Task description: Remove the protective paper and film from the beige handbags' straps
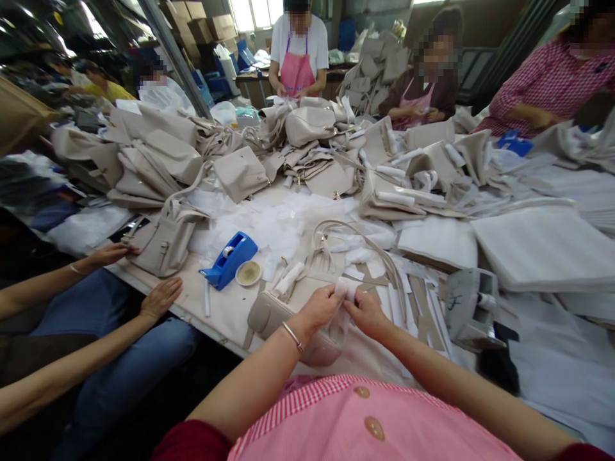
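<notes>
A beige handbag (276,310) lies on the table just in front of me, its long strap (365,240) looping away behind it. My left hand (321,308) and my right hand (368,314) meet above the bag. Both pinch a small piece of white tissue paper (346,288) between their fingertips. A thin bracelet circles my left wrist.
A blue tape dispenser (230,258) and a tape roll (248,273) sit left of the bag. Heaps of beige bags (158,160) and white paper sheets (542,246) cover the table. A neighbour's hands (161,298) rest at the left edge; several people work at the far side.
</notes>
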Demonstrator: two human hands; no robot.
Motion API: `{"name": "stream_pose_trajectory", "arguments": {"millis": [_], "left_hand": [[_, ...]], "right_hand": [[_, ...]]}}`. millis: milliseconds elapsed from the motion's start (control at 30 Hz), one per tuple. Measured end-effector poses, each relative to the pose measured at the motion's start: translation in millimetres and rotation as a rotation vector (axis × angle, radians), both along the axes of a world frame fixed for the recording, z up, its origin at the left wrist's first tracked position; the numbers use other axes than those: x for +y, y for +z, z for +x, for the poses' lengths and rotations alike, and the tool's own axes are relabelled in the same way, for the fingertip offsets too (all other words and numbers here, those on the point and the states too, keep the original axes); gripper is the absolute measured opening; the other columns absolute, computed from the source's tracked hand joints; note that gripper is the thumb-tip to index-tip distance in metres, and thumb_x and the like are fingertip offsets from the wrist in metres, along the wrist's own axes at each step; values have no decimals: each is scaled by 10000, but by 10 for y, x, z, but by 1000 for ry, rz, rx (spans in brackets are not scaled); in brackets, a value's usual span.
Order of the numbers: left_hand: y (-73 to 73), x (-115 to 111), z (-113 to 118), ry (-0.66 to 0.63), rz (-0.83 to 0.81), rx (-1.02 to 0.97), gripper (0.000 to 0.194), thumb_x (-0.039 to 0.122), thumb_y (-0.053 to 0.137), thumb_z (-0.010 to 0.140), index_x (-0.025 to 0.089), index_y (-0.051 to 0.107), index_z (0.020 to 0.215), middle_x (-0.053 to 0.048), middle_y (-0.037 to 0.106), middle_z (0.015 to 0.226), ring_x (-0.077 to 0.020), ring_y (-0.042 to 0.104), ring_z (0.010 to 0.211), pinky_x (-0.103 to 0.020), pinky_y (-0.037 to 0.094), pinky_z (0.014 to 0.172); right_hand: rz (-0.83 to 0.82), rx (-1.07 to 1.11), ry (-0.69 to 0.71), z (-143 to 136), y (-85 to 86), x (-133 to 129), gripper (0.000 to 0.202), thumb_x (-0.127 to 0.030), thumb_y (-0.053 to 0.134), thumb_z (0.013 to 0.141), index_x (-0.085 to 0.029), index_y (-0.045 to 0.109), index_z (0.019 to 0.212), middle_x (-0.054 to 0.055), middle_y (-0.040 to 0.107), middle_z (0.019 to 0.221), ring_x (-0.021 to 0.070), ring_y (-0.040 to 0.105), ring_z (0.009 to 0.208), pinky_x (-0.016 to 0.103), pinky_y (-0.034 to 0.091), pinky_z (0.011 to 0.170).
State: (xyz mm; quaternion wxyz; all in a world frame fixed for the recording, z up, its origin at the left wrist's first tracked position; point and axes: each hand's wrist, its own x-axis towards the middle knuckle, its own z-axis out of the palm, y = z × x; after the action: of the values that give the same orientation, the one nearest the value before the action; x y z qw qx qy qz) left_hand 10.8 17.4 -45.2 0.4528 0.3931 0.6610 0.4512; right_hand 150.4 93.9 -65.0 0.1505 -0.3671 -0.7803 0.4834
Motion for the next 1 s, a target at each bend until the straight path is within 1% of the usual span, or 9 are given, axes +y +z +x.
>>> {"name": "stream_pose_trajectory", "arguments": {"millis": [100,167,233,333,433,633,733,833,1000], "left_hand": [[43,-23,62,66,-6,53,272,369,549,882,143,685,819,-38,675,772,-192,569,742,-304,446,701],[79,-45,87,111,-14,58,273,367,539,886,142,659,790,-28,647,730,-179,546,694,-297,436,655],[116,-72,101,143,-16,-3,302,396,506,907,142,644,821,-18,627,716,-162,533,650,-281,430,601],[153,-113,117,149,-1,-170,340,469,522,908,154,617,825,7,570,668,-132,499,583,-252,401,541],[141,-135,137,93,42,-287,356,508,552,901,161,605,842,30,505,643,-105,436,545,-232,351,510],[43,-129,107,3,20,-286,374,532,539,904,164,604,894,27,498,663,-103,420,540,-236,331,498],[44,-145,68,-97,3,-166,372,515,506,923,165,599,836,14,524,656,-116,441,543,-253,336,501],[97,-166,36,-166,-5,-117,348,479,473,940,169,600,847,2,550,676,-131,474,571,-268,358,528],[224,-185,12,-236,21,-261,270,414,502,891,170,617,875,-30,599,752,-155,517,640,-284,414,596]], "right_hand": [[59,-20,81,80,152,57,206,-324,608,809,-170,590,673,16,547,585,143,444,557,274,302,546],[77,0,212,155,246,165,252,-369,646,814,-171,596,665,20,561,614,136,450,574,273,331,564],[-10,64,309,222,291,304,278,-421,607,864,-165,659,770,35,616,717,132,492,599,270,386,586],[-231,181,231,249,259,467,360,-449,575,894,-161,678,1083,30,630,805,113,509,593,254,431,573],[-388,258,192,167,200,503,552,-446,706,787,-152,608,1244,10,608,793,98,467,579,219,394,509],[-587,280,320,-31,183,452,446,-467,783,697,-119,697,962,-24,535,620,60,347,498,199,260,449],[-653,278,333,-25,184,448,484,-453,821,655,-124,695,988,-34,525,631,56,325,506,192,218,443],[-633,292,323,18,206,405,437,-454,809,679,-119,700,937,-7,573,642,77,401,520,200,258,459],[-605,399,243,45,250,276,355,-458,771,727,-126,673,808,29,625,617,141,535,531,264,410,533]]}}
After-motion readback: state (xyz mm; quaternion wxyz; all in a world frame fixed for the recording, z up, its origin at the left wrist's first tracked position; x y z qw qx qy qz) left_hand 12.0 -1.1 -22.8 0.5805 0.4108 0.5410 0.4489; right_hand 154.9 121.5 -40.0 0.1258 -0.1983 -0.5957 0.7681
